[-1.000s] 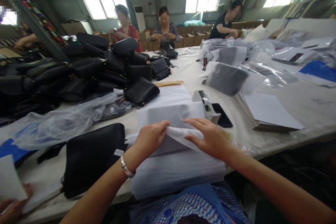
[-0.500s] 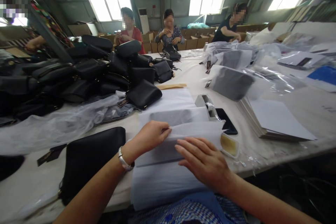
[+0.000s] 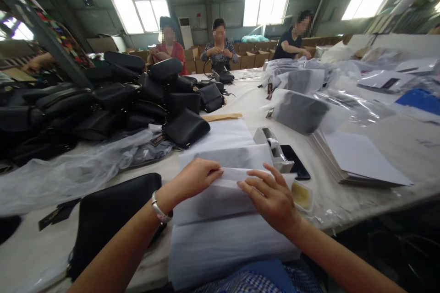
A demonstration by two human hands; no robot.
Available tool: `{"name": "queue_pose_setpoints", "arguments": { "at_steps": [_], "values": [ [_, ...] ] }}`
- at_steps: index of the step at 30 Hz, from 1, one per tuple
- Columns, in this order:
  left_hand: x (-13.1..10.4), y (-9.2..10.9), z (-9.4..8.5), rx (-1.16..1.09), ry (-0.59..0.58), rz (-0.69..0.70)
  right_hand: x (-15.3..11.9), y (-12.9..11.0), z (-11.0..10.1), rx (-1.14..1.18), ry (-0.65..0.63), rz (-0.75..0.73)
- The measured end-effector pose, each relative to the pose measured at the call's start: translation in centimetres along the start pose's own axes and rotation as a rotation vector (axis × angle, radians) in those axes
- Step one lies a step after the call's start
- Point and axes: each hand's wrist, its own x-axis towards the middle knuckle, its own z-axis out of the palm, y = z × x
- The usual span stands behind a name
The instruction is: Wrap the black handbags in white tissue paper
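White tissue paper (image 3: pixel 206 233) lies in front of me, folded over something dark that shows faintly through it. My left hand (image 3: pixel 197 176) pinches the edge of the folded sheet between thumb and fingers. Over the right part of the same fold rests my right hand (image 3: pixel 271 194), its fingers apart and lightly touching the paper. A black bag (image 3: pixel 113 219) with a dark tag (image 3: pixel 60 214) lies beside my left forearm. Just beyond the paper are a tape dispenser (image 3: pixel 273 149) and a dark phone (image 3: pixel 295 162). A small dish with yellow contents (image 3: pixel 302 195) is near my right hand.
Black bags (image 3: pixel 117 96) are heaped at the left behind clear plastic wrapping (image 3: pixel 85 167). A stack of white boards (image 3: pixel 364 158) stands at the right, with a wrapped bag (image 3: pixel 299 110) beyond it. Several people work across the table, including a person in red (image 3: pixel 172 52).
My right hand has moved up toward the fold's edge, and its fingers have lifted and spread. The left hand keeps its pinch. The view has tilted slightly upward.
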Motion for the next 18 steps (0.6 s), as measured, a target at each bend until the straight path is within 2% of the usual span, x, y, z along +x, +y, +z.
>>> {"name": "queue_pose_setpoints", "arguments": {
  "at_steps": [3, 6, 10, 13, 15, 18],
  "values": [
    [0.1, -0.1, 0.0, 0.011, 0.005, 0.001, -0.9, -1.5, -1.8, 0.080, -0.067, -0.056],
    [0.3, -0.2, 0.0, 0.025, 0.009, 0.007, -3.0, -3.7, -2.8, 0.141, -0.166, -0.078],
    [0.5, -0.1, -0.1, 0.038, 0.008, 0.021, -8.4, -5.9, -1.4, 0.197, -0.315, -0.113],
    [0.6, -0.1, -0.1, 0.076, 0.026, 0.022, -12.3, -6.5, -0.2, 0.206, -0.387, -0.088],
    [0.6, 0.0, 0.0, 0.102, 0.040, 0.026, -12.8, -6.3, -0.5, 0.249, -0.402, -0.037],
    [0.5, 0.0, 0.2, 0.133, 0.060, 0.023, -10.0, -5.6, -2.6, 0.296, -0.342, 0.114]
  ]
}}
